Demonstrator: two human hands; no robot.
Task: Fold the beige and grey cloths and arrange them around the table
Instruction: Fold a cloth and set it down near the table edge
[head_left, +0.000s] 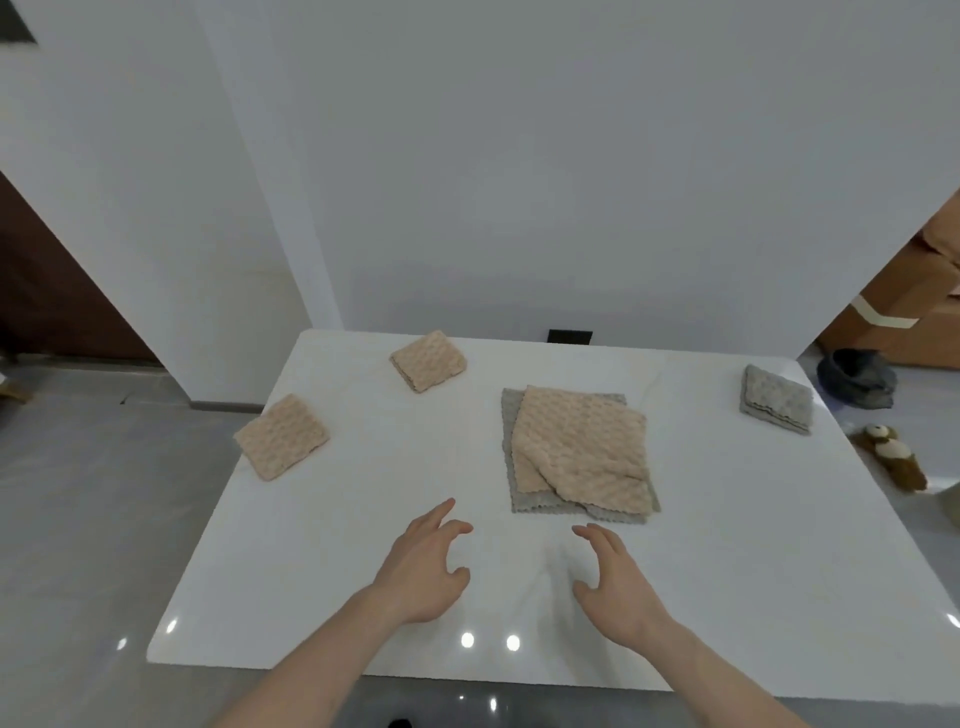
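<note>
On the white table (322, 545) a loose stack of unfolded cloths lies right of centre: beige cloths (582, 441) on top of a grey cloth (511, 415). One folded beige cloth (282, 435) sits at the left edge, another folded beige cloth (428, 360) near the far edge. A folded grey cloth (776, 399) rests at the far right corner. My left hand (423, 566) and my right hand (615, 582) hover over the table just in front of the stack, fingers relaxed and spread, holding nothing.
A white wall stands right behind the table, with a small black socket (570, 336) at its foot. On the floor to the right lie a brown plush toy (891, 454) and a dark bundle (854, 382), beside cardboard boxes (904, 306).
</note>
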